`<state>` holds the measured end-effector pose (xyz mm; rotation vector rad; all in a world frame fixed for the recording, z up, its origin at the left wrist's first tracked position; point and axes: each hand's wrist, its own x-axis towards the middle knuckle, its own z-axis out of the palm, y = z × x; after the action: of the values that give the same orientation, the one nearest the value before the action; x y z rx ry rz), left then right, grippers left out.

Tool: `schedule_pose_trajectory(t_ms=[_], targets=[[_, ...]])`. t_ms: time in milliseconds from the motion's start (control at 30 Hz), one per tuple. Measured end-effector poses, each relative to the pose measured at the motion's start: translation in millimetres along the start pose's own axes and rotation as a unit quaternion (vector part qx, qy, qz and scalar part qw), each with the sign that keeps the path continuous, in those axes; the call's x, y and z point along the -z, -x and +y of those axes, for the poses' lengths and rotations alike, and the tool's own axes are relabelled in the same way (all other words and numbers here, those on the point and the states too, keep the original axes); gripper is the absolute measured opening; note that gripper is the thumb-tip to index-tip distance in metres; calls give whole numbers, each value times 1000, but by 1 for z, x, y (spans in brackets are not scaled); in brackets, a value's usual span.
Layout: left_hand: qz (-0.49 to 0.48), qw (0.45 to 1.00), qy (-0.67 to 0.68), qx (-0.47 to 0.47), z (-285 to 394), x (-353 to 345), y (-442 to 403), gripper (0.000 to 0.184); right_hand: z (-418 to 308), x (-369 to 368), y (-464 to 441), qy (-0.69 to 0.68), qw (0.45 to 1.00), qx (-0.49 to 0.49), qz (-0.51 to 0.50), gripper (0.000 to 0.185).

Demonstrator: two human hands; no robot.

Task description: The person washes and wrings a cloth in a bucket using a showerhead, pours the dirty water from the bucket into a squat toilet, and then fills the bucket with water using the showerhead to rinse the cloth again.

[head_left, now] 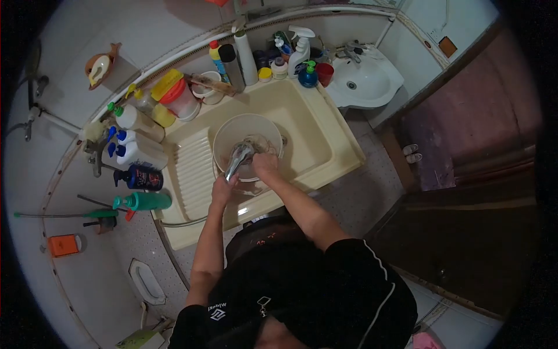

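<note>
My left hand (222, 189) is wrapped round the handle of a chrome shower head (240, 156). The head points into a white round bucket (225, 129) standing in the cream laundry sink (311, 125). Inside the bucket lies a pale, crumpled, wet-looking mass (260, 142), perhaps cloth; its kind is unclear. My right hand (265, 166) is closed at the near right side of the bucket, beside the shower head. Its fingertips are hidden, so what it grips cannot be made out.
A ribbed washboard (193, 174) is moulded into the sink's left side. Along the back and left edges stand several bottles, a spray bottle (300, 51) and a red-and-yellow tub (175, 98). A white washbasin (372, 75) adjoins on the right. The shower hose (185, 224) crosses the front left rim.
</note>
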<state>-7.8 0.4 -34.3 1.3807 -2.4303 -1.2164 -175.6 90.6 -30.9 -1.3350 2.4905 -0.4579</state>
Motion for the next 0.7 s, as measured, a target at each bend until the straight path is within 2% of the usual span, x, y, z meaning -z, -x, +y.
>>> schedule_pose_trajectory(t_ms=[67, 133, 467, 700], targets=[[-4, 1000, -7, 10, -4, -1, -2, 58, -2, 1, -1, -7, 1000, 0, 10, 22], [-7, 1000, -16, 18, -5, -3, -3, 57, -3, 4, -5, 12, 998, -37, -56, 22], [22, 1000, -11, 18, 4, -1, 3, 57, -1, -2, -11, 10, 995, -56, -84, 26], [3, 1000, -2, 30, 2, -1, 1, 56, -4, 7, -4, 16, 998, -35, -58, 25]])
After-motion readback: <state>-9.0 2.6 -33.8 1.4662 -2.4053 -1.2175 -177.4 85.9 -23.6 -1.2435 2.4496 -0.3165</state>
